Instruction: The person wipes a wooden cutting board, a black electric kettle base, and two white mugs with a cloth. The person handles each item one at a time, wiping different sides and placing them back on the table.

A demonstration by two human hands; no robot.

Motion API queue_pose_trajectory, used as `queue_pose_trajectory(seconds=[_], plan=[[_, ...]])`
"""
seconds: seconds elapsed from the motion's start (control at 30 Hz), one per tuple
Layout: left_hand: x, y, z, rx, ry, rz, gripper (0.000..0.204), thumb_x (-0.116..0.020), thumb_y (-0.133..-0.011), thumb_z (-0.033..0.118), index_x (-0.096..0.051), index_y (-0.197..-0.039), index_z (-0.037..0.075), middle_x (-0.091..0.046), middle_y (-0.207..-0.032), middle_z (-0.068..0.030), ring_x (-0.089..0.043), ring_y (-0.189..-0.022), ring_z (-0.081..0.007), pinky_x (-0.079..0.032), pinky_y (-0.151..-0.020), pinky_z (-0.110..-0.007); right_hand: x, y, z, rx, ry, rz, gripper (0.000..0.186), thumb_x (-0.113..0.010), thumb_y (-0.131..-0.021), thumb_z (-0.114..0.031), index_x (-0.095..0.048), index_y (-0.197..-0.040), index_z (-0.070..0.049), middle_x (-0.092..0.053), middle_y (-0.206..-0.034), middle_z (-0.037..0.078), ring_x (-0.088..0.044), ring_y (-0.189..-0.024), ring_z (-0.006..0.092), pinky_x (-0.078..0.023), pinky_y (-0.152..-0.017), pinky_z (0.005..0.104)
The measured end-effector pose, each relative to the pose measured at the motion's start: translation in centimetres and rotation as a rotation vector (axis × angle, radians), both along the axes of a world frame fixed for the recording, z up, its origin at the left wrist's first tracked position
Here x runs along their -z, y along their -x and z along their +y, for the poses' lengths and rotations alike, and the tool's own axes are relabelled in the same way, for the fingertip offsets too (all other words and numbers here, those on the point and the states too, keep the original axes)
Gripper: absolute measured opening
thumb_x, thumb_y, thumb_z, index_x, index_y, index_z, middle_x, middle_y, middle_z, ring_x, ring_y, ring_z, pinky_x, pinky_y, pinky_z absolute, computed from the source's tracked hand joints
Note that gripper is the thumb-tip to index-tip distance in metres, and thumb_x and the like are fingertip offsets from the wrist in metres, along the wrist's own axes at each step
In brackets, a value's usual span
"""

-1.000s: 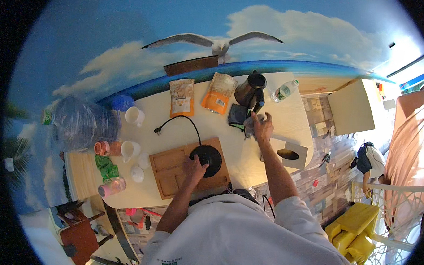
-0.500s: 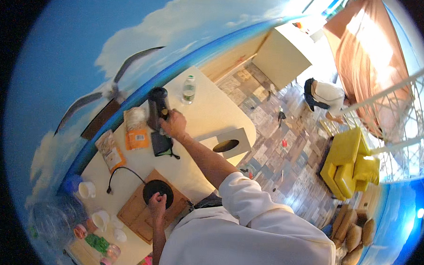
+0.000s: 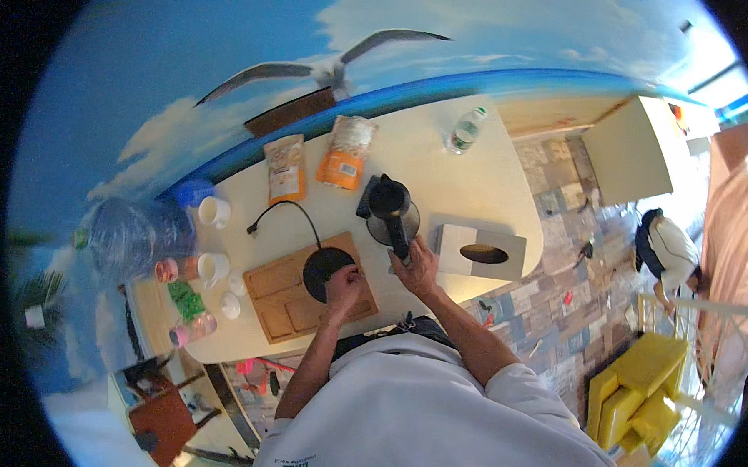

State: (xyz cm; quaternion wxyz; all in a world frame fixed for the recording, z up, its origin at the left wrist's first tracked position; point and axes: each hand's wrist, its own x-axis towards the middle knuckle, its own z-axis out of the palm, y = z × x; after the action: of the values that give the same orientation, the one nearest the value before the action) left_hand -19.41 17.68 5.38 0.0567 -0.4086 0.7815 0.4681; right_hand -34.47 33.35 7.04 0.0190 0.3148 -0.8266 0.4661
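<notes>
My right hand (image 3: 419, 270) grips the black handle of an electric kettle (image 3: 391, 222), which has a dark lid and a see-through body. The kettle is between the tissue box and the wooden board. A round black kettle base (image 3: 319, 277) lies on the brown wooden board (image 3: 283, 305), its short cord curving away to the far left. Over the right side of the base, my left hand (image 3: 345, 288) has its fingers curled together; whether they pinch anything I cannot make out. A dark pouch (image 3: 364, 201) is partly hidden behind the kettle.
Two orange-and-white food bags (image 3: 346, 153) lie at the table's far side, with a water bottle (image 3: 466, 131) farther right. A tissue box (image 3: 483, 253) is beside my right hand. White mugs (image 3: 214, 212), jars and a large water jug (image 3: 136, 238) crowd the left. Another person (image 3: 672, 251) bends near a yellow chair (image 3: 638, 391).
My right hand has brought the kettle from the table's far side nearer to me, beside the tissue box. My left hand stays over the base. The view has turned.
</notes>
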Motion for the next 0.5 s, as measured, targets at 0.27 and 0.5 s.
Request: queue_pose_trajectory(seconds=[0.27, 0.5], plan=[[0.0, -1.0, 3.0, 0.043, 0.032, -0.013, 0.049, -0.072, -0.091, 0.033, -0.067, -0.126, -0.001, -0.075, -0.103, -0.0149, -0.072, -0.099, -0.0290, -0.055, -0.088, -0.042, 0.4, -2.3, 0.0, -0.111, -0.205, -0.169, 0.036, -0.081, -0.079, -0.031, -0.060, -0.092, -0.004, -0.062, -0.085, 0.015, -0.065, -0.078, 0.0394, -0.051, -0.063, 0.0498], [-1.1, -1.5, 2.5, 0.106, 0.000, -0.101, 0.047, -0.072, -0.090, 0.029, -0.068, -0.126, -0.001, -0.075, -0.107, -0.0184, -0.072, -0.098, -0.0329, -0.056, -0.087, -0.042, 0.2, -2.6, -0.1, -0.058, -0.357, -0.182, 0.037, -0.078, -0.081, -0.036, -0.064, -0.095, -0.005, -0.065, -0.086, 0.017, -0.067, -0.081, 0.0416, -0.052, -0.070, 0.0513]])
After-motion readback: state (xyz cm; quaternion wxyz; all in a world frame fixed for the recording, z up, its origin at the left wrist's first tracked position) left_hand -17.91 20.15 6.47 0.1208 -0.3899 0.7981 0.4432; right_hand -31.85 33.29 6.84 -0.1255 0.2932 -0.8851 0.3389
